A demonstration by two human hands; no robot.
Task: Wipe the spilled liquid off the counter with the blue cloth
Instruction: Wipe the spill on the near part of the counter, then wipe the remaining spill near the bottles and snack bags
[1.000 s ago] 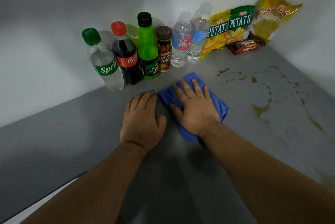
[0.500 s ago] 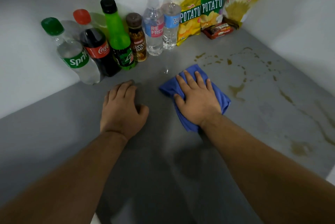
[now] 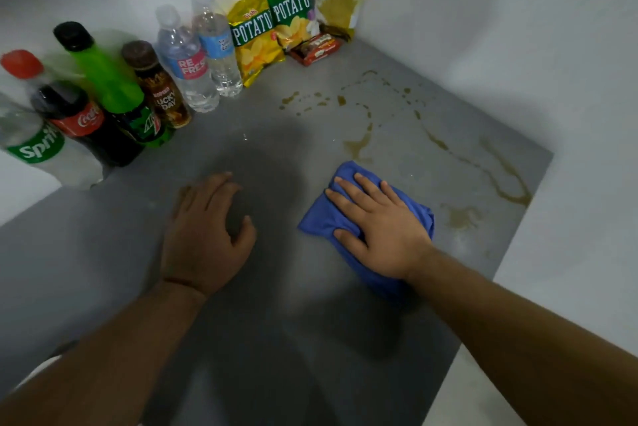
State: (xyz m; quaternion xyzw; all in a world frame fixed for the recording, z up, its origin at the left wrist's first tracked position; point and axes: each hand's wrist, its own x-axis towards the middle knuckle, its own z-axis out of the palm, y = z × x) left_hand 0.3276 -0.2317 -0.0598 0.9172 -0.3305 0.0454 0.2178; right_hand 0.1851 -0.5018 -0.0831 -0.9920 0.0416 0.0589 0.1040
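Observation:
A folded blue cloth [image 3: 319, 222] lies flat on the grey counter [image 3: 276, 339]. My right hand [image 3: 379, 228] presses down on it, palm flat and fingers spread over the fabric. Brown spilled liquid [image 3: 359, 144] spreads as drops and streaks just beyond the cloth, and a long trail of that brown liquid [image 3: 500, 177] runs toward the right edge. My left hand [image 3: 203, 235] rests palm down on the bare counter to the left of the cloth, holding nothing.
Along the back wall stand a Sprite bottle [image 3: 32, 142], a Coca-Cola bottle [image 3: 79, 118], a green soda bottle [image 3: 117, 90], a brown coffee bottle [image 3: 160, 90] and two water bottles [image 3: 200, 56]. Snack bags [image 3: 276, 21] and a small packet [image 3: 316, 49] fill the corner. White walls enclose the counter.
My right hand has slid the blue cloth to the right, closer to the brown spill. The view has shifted right, and my left hand stays flat on the counter.

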